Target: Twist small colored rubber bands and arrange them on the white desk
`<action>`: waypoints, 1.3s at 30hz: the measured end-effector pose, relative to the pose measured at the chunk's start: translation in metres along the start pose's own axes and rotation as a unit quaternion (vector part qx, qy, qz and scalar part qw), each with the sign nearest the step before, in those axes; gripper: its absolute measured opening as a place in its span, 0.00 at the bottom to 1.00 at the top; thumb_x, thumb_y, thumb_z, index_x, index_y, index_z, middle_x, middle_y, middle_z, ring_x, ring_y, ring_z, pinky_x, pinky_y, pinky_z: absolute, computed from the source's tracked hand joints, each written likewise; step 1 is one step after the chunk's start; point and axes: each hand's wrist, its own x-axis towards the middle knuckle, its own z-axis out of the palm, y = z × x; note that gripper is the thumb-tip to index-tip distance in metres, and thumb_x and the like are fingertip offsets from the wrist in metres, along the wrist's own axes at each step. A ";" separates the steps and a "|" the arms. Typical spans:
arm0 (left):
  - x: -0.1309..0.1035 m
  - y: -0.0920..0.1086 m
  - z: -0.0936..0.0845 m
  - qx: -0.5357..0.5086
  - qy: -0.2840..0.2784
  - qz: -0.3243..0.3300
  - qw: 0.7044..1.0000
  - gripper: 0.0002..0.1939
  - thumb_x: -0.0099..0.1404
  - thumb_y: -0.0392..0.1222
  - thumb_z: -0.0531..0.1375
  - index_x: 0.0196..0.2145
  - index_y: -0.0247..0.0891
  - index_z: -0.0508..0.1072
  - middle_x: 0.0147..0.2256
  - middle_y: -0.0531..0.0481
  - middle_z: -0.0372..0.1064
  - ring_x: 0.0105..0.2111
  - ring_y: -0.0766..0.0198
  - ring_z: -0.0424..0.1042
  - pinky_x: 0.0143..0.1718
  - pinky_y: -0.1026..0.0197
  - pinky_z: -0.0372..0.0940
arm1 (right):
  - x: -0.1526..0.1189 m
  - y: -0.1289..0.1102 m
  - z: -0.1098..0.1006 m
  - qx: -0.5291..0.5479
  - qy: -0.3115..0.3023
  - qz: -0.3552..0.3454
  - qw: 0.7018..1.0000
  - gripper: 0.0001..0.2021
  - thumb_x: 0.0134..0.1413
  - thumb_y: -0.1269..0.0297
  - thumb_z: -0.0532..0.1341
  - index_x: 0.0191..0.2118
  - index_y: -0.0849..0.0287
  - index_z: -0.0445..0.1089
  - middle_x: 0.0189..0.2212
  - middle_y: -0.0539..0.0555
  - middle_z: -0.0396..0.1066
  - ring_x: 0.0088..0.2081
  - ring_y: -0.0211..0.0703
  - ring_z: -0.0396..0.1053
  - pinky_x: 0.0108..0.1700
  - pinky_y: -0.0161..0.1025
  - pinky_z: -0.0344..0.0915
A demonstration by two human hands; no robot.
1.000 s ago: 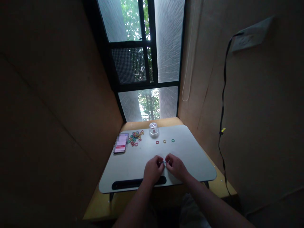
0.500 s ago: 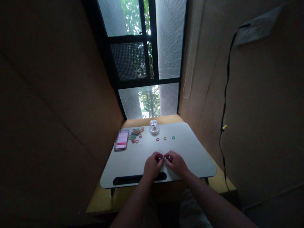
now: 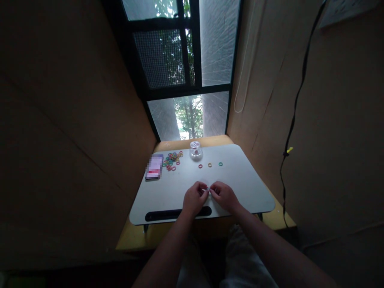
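Observation:
Above the front middle of the white lap desk (image 3: pixel 168 194), my left hand (image 3: pixel 194 198) and my right hand (image 3: pixel 225 196) meet fingertip to fingertip. Both are closed in a pinch on something tiny and pale bluish (image 3: pixel 208 189), too small to name. Beyond my fingers lie three small rings in a row: a red one (image 3: pixel 200 166), a yellow one (image 3: pixel 209 165) and a green one (image 3: pixel 221 164). A loose heap of similar coloured rings (image 3: pixel 173 158) rests at the back left.
A clear lidded jar (image 3: pixel 196 153) stands at the back middle. At the left edge lies a phone-like flat item (image 3: pixel 154 167), its face blurred out. A black slot (image 3: pixel 165 215) runs along the front. Walls close in on both sides; a black cable (image 3: pixel 295 108) hangs right.
My view has tipped slightly downward, so the desk sits higher in the picture. Both hands stay together in a pinch, with small finger movements around the tiny thing.

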 end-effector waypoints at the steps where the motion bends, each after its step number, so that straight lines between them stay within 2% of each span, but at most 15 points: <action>1: 0.000 0.000 0.000 -0.004 0.002 -0.001 1.000 0.09 0.59 0.42 0.59 0.39 0.39 0.69 0.29 0.54 0.72 0.27 0.69 0.69 0.32 0.65 0.62 | 0.000 0.001 0.000 0.014 0.006 0.002 1.000 0.06 0.52 0.66 0.57 0.27 0.58 0.68 0.25 0.50 0.67 0.28 0.37 0.63 0.32 0.34 0.58; 4: 0.001 0.000 0.001 -0.024 0.008 -0.004 1.000 0.12 0.59 0.41 0.58 0.42 0.39 0.68 0.34 0.52 0.73 0.27 0.70 0.69 0.33 0.64 0.64 | 0.003 0.008 -0.001 0.076 0.043 0.034 0.996 0.06 0.52 0.64 0.57 0.28 0.58 0.68 0.25 0.50 0.68 0.27 0.37 0.63 0.31 0.34 0.59; 8: 0.002 0.000 0.000 -0.029 0.004 -0.007 1.000 0.12 0.60 0.41 0.58 0.42 0.39 0.68 0.36 0.51 0.73 0.28 0.69 0.69 0.33 0.64 0.64 | 0.014 0.028 -0.014 0.142 0.106 0.120 0.977 0.11 0.50 0.56 0.59 0.28 0.60 0.69 0.24 0.51 0.69 0.25 0.37 0.64 0.29 0.34 0.60; 11: 0.003 0.000 -0.001 -0.019 0.000 -0.009 1.000 0.11 0.60 0.42 0.58 0.41 0.39 0.68 0.35 0.52 0.73 0.28 0.69 0.69 0.33 0.64 0.63 | 0.025 0.052 -0.034 0.118 0.161 0.163 0.966 0.14 0.48 0.53 0.60 0.28 0.60 0.70 0.25 0.53 0.71 0.25 0.38 0.65 0.28 0.34 0.60; 15: 0.004 0.000 -0.001 -0.008 -0.010 -0.005 1.000 0.09 0.60 0.43 0.57 0.39 0.40 0.69 0.33 0.53 0.73 0.28 0.69 0.69 0.32 0.65 0.62 | 0.039 0.087 -0.062 0.007 0.195 0.178 0.965 0.12 0.49 0.56 0.59 0.29 0.61 0.70 0.26 0.54 0.72 0.26 0.39 0.66 0.31 0.35 0.60; 20: 0.004 0.001 -0.001 0.007 -0.007 -0.001 1.000 0.08 0.61 0.43 0.57 0.38 0.40 0.69 0.31 0.53 0.72 0.28 0.69 0.68 0.32 0.64 0.62 | 0.060 0.112 -0.079 -0.159 0.160 0.151 0.962 0.09 0.50 0.62 0.57 0.29 0.60 0.70 0.29 0.55 0.71 0.29 0.40 0.64 0.33 0.36 0.58; 26: 0.003 0.003 -0.003 0.017 -0.020 -0.006 1.000 0.08 0.61 0.43 0.57 0.38 0.40 0.70 0.29 0.54 0.71 0.28 0.69 0.68 0.32 0.64 0.61 | 0.083 0.116 -0.071 -0.292 0.129 0.100 0.942 0.09 0.54 0.64 0.55 0.31 0.61 0.71 0.33 0.58 0.69 0.34 0.44 0.62 0.36 0.39 0.56; 30: 0.004 0.004 -0.002 0.032 -0.020 -0.010 0.999 0.08 0.61 0.44 0.57 0.37 0.39 0.71 0.29 0.53 0.71 0.28 0.69 0.67 0.32 0.64 0.60 | 0.087 0.114 -0.067 -0.329 0.096 0.066 0.937 0.10 0.57 0.64 0.54 0.32 0.60 0.71 0.34 0.59 0.67 0.38 0.46 0.61 0.38 0.40 0.55; 39: 0.005 0.006 -0.002 0.060 -0.032 -0.007 0.998 0.08 0.62 0.45 0.56 0.35 0.39 0.70 0.28 0.53 0.70 0.27 0.68 0.66 0.31 0.64 0.59 | 0.086 0.112 -0.067 -0.382 0.078 0.092 0.916 0.11 0.59 0.63 0.52 0.35 0.59 0.71 0.36 0.58 0.67 0.39 0.47 0.60 0.37 0.40 0.52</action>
